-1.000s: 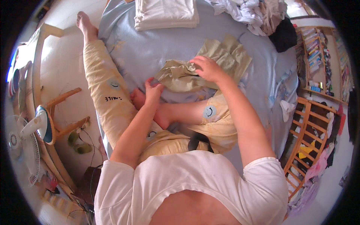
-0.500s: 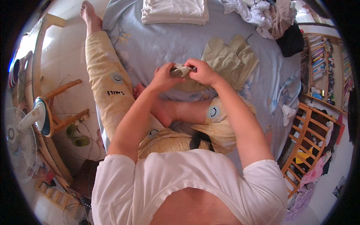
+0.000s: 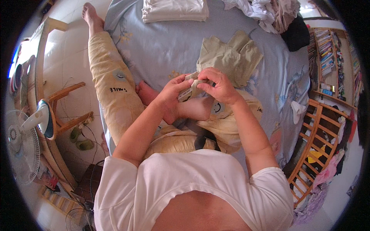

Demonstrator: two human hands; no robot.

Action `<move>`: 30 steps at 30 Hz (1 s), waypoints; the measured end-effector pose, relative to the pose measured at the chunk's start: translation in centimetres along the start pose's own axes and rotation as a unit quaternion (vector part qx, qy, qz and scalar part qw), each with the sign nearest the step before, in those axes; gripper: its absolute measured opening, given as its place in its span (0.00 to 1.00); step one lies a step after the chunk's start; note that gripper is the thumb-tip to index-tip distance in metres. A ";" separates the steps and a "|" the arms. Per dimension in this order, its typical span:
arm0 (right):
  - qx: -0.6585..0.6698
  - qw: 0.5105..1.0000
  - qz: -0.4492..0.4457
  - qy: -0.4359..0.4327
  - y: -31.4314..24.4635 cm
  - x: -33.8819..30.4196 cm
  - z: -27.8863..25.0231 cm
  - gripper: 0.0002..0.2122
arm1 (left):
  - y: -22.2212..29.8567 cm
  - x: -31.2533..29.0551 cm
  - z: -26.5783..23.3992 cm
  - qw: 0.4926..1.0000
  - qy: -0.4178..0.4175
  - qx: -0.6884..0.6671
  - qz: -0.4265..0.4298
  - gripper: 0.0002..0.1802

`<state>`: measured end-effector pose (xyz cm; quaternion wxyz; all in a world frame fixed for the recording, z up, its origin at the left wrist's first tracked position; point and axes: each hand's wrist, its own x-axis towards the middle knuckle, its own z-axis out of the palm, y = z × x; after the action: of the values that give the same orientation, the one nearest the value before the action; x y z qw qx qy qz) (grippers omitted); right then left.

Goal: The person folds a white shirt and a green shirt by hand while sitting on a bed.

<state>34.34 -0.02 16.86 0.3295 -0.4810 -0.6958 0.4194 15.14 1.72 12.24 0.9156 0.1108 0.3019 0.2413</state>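
A khaki-green garment, with two leg-like ends that look like those of shorts, lies spread on the bed in front of me. Its near edge is gathered up between my hands above my bent leg. My left hand pinches one side of that edge. Right beside it, my right hand grips the other side with thumb and fingers. A strip of the cloth hangs below the fingers, and part of it is hidden behind them.
Folded white cloth is stacked at the bed's far side. Crumpled clothes and a black cloth lie far right. A wooden rack stands at the right, a fan at the left. The blue bedsheet lies under everything.
My hands have come lower and a little to the right, pulling the garment's edge nearer. The fingers have shifted along the edge, and a strip of it now hangs down.
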 end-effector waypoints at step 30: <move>-0.036 0.998 -0.025 0.046 -4.5 -0.9 -0.6 0.09 | 0.9 -3.8 3.6 0.974 0.004 0.206 0.096 0.11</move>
<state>33.35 -1.61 21.12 0.3541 -0.4941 -0.7062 0.3630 14.31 0.28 17.32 0.8443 0.3247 0.3366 0.2614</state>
